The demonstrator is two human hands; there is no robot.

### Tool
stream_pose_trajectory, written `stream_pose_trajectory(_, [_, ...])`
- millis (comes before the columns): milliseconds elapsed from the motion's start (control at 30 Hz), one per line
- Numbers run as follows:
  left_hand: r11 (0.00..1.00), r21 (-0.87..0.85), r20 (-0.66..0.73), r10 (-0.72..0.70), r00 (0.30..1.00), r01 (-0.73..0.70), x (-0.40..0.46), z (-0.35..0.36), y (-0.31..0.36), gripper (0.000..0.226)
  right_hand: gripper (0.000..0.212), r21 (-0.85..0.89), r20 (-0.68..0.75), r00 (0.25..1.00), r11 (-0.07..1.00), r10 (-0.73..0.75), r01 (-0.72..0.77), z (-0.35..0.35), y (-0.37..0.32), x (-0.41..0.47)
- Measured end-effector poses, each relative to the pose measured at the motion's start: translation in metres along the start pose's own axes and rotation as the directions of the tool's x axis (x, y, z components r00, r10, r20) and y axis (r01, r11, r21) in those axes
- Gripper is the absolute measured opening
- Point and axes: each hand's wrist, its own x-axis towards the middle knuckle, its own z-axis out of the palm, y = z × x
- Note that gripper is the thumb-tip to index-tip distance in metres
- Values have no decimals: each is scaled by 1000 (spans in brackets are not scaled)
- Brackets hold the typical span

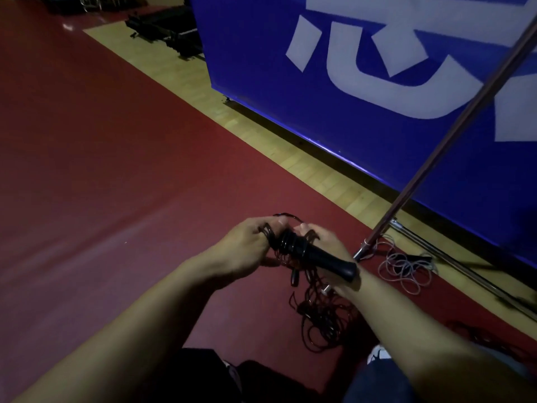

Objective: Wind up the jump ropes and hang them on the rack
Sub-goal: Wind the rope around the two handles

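Observation:
A dark jump rope with black handles (325, 258) is in both my hands, low in the middle of the view. Several turns of its cord wrap round the handles near my fingers. My left hand (250, 248) grips the wound cord and the handle tips. My right hand (322, 242) holds the handles from the other side, fingers curled over them. The loose cord (322, 324) hangs down in a tangle onto the red floor. A white jump rope (406, 269) lies coiled on the floor to the right, by the foot of a slanted metal rack pole (436, 158).
A large blue banner board (363, 112) with white characters stands at the right along a wooden floor strip. Black equipment (165, 27) sits at the far top. Another dark rope (476, 333) lies at the lower right. My knees and a shoe (377, 353) are at the bottom.

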Motion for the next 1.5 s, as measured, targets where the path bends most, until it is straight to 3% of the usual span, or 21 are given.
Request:
stream_pose_trajectory(67, [998,6,88,-60,994,60,-1,-5,1,46,23,-257,-37,978,948,-205,189,-10,-3,1])
stream_pose_trajectory(167, [987,-19,154,-152,976,157,0,-10,4,50,18,-343,-56,927,879,-371,331,-23,-7,-3])
stream_pose_trajectory(267, [979,118,95,-178,980,166,3,-11,-3,49,8,-454,-21,842,755,-539,473,-32,-13,-9])
stream_pose_trajectory(367, [971,179,-75,-149,986,160,11,-8,-10,46,14,-598,51,724,559,-688,574,-39,-15,-13])
stream_pose_trajectory(467, [988,25,-281,-141,949,154,21,-3,-15,44,16,-726,111,656,390,-747,566,-32,-15,-21])
stream_pose_trajectory(633, [937,-345,-479,-225,849,54,28,5,-16,43,11,-793,71,594,315,-801,521,8,-6,-40])
stream_pose_trajectory(667, [905,-425,-488,-242,838,14,27,7,-14,43,10,-785,48,614,351,-788,511,13,-5,-43])
stream_pose_trajectory(733, [849,-524,-510,-246,824,-70,27,11,-9,40,6,-634,-97,744,617,-661,466,19,-4,-43])
stream_pose_trajectory(800, [796,-587,-521,-234,821,-145,26,15,-4,37,16,-280,-247,920,931,-304,232,29,-5,-40])
stream_pose_trajectory(833, [774,-610,-518,-232,823,-166,26,16,-2,36,24,-110,-231,968,991,-100,76,35,-3,-39])
stream_pose_trajectory(900, [720,-669,-496,-247,833,-184,24,17,1,36,30,46,-120,986,993,114,-109,43,-3,-40])
stream_pose_trajectory(967, [655,-726,-484,-268,833,-212,22,12,3,37,34,-27,-83,989,992,122,-125,42,-6,-39])
stream_pose_trajectory(1067, [594,-750,-522,-263,811,-290,22,-4,7,37,36,-372,-210,970,928,-120,35,24,-16,-29])
stream_pose_trajectory(1133, [564,-751,-559,-266,785,-344,21,-16,11,36,33,-485,-207,928,856,-310,178,14,-21,-27])
stream_pose_trajectory(1200, [538,-742,-597,-262,758,-399,20,-27,14,34,32,-512,-143,887,800,-438,313,16,-22,-31])
stream_pose_trajectory(1300, [513,-729,-638,-269,722,-453,19,-38,17,31,47,-627,6,821,637,-571,448,33,-16,-43])
stream_pose_trajectory(1367, [525,-728,-627,-248,739,-441,17,-38,20,31,39,-674,103,814,562,-572,480,41,-13,-50])
stream_pose_trajectory(1433, [550,-739,-564,-191,804,-388,10,-32,24,33,32,-655,165,888,625,-429,424,45,-14,-55])
stream_pose_trajectory(1500, [576,-753,-461,-118,880,-318,1,-24,29,36,27,-433,120,980,880,-159,196,48,-21,-56])
